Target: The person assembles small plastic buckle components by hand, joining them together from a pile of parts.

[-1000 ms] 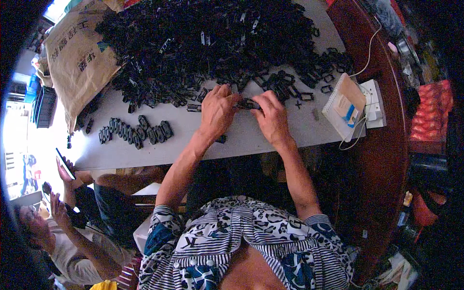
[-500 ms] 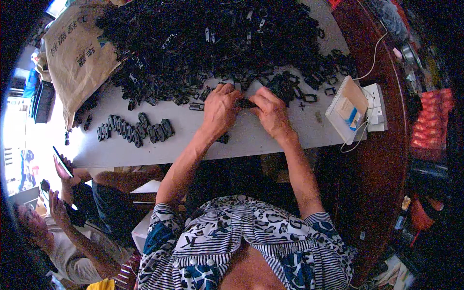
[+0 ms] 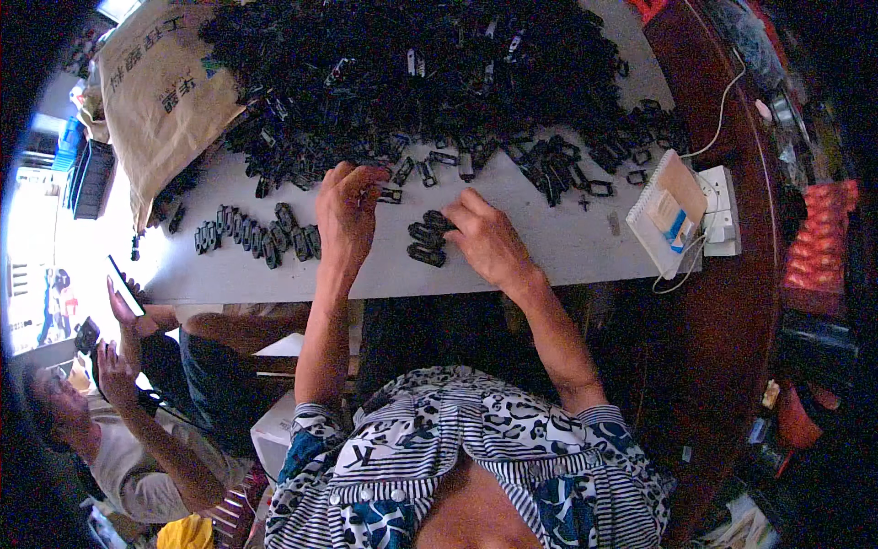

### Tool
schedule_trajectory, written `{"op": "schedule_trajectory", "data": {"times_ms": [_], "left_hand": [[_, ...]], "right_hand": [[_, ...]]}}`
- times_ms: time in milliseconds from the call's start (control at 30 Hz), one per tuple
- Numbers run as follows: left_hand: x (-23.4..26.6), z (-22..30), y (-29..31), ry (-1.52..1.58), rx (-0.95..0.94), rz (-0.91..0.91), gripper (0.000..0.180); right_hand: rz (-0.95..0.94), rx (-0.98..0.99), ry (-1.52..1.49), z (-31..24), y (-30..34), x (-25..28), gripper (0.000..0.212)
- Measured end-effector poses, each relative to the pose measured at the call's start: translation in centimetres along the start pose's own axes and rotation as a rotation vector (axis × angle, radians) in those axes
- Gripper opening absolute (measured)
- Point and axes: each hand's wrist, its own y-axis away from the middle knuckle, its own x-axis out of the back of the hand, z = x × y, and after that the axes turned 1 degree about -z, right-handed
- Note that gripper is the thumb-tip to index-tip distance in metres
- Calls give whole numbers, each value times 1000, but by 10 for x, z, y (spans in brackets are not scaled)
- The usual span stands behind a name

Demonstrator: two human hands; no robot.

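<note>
My right hand (image 3: 492, 240) is closed in a pinch at the right end of a small group of black plastic clips (image 3: 427, 240) near the table's front edge. Its fingertips are on the uppermost clip. To the left, my left hand (image 3: 346, 215) is raised near the loose parts, forefinger stretched out and thumb apart; nothing shows clearly between them. Just beside those fingers lies a black rectangular frame piece (image 3: 390, 196). Farther left a row of black clips (image 3: 247, 235) lies on the table, its right end partly hidden by my left hand.
A large heap of black plastic parts (image 3: 412, 91) covers the back of the pale table (image 3: 549, 261). At back left leans a brown sack (image 3: 165, 101). On the right are a spiral notebook (image 3: 666, 215) and a white power strip (image 3: 722, 210) with cables. Someone holding a phone (image 3: 125, 285) sits at left.
My hands were together over a small black part; now they are apart. My right hand came down to the clip group, and my left hand moved left.
</note>
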Motion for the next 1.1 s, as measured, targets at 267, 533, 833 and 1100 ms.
{"op": "schedule_trajectory", "data": {"times_ms": [267, 533, 833, 1100], "left_hand": [[-9, -3, 15, -335, -127, 17, 25], [-18, -1, 14, -345, -125, -24, 23], [-36, 23, -9, -137, -250, -145, 24], [-74, 18, -17, -41, -359, -326, 12]], "right_hand": [[125, -99, 159, 13, -30, 13, 20], [195, -119, 347, 31, -19, 11, 19], [331, -176, 282, 34, -19, 13, 25], [450, -69, 209, 42, -7, 25, 18]]}}
